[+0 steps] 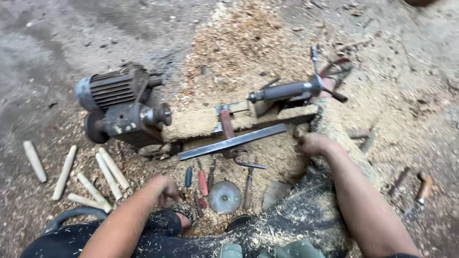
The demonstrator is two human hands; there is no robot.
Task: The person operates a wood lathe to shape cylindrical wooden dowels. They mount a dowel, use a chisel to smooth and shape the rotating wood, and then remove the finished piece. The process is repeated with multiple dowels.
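Two hands low, left hand (165, 187) near chisels (203, 181), right hand (311, 143) beside tool rest (234, 142)

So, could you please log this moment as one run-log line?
left hand: fisted near chisels | right hand: fisted by flat metal bar | lathe motor: sawdust around

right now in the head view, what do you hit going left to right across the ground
turned wooden pegs → electric motor → left hand → round metal disc → flat steel bar → right hand → wooden-handled tool
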